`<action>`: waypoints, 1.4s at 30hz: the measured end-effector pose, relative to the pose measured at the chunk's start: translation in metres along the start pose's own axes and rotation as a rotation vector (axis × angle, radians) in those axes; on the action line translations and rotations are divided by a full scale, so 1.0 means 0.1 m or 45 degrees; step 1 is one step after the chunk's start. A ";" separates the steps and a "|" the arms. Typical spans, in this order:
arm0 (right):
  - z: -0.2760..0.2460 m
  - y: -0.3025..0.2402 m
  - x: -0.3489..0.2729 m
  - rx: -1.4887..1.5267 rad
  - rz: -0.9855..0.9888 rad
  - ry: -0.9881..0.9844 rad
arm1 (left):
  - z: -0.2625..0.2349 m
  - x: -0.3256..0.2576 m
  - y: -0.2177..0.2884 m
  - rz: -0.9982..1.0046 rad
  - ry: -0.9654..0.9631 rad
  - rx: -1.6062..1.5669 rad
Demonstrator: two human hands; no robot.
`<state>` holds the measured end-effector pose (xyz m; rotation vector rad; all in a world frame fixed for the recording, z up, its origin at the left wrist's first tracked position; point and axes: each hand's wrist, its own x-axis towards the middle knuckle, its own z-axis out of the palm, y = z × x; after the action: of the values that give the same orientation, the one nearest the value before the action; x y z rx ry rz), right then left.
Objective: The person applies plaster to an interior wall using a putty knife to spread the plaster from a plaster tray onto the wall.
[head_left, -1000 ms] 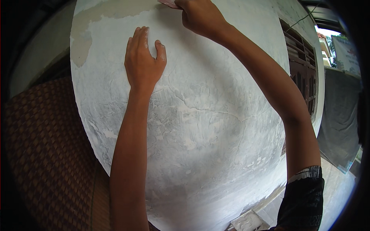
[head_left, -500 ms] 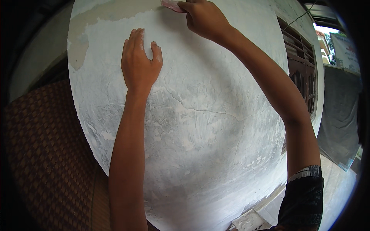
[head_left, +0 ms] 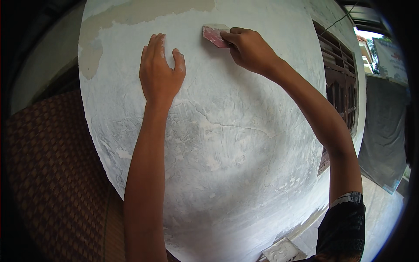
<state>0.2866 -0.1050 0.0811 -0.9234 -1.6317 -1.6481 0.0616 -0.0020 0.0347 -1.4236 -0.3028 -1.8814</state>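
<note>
A whitish wall [head_left: 227, 170] with cracks and patchy grey and white coating fills the middle of the view. My left hand [head_left: 161, 72] lies against it, fingers stretched upward and thumb apart, with white residue on the fingertips. Up and to the right, my right hand [head_left: 252, 49] grips a putty scraper [head_left: 215, 36], red-pink with a pale smeared edge. The scraper's blade rests at the wall's upper part, though its exact contact is hard to see. Above both hands runs a beige-grey patch [head_left: 144, 13] with a ragged border.
At left stands a brown woven mat [head_left: 52, 174]. A dark wooden window [head_left: 342, 83] with louvres is set in the wall at right, with a dark sheet [head_left: 384, 131] hanging beyond it. Low at the wall's foot lies a board [head_left: 283, 252] bearing pale paste.
My right hand has moved down and to the right with the scraper, bringing more of the blade into view. My left hand has kept nearly the same place on the wall.
</note>
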 end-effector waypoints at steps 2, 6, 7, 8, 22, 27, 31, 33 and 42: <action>-0.20 0.00 0.05 0.162 0.014 0.146 | 0.00 0.01 0.03 0.012 0.024 0.017; -0.35 0.20 0.69 0.131 0.368 0.012 | -0.01 0.01 0.04 0.001 0.014 0.021; -0.27 0.33 0.82 0.131 0.366 0.013 | 0.00 0.01 0.05 0.007 0.018 0.025; -0.21 0.48 0.91 0.053 0.366 0.082 | 0.04 0.02 0.09 0.004 0.025 0.007; -0.27 -0.59 -0.07 0.616 0.253 0.179 | 0.00 0.01 0.03 -0.061 -0.018 -0.148; -0.46 -0.75 -0.44 1.098 0.789 -0.125 | -0.18 -0.27 0.05 -0.069 -0.021 -0.214; -0.50 -0.86 -1.04 1.318 0.865 -0.135 | -0.34 -0.80 0.15 -0.041 -0.039 -0.280; -0.59 -0.94 -1.33 1.331 0.932 -0.189 | -0.42 -1.06 0.24 -0.055 -0.015 -0.396; -1.03 -1.36 -2.61 1.555 1.334 -0.463 | -0.86 -2.23 1.17 -0.441 -0.191 -0.646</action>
<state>0.3125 -0.2139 -0.2099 -1.0586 -1.5059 0.2713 0.1021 -0.0413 -0.2254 -1.9568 -0.1525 -2.2401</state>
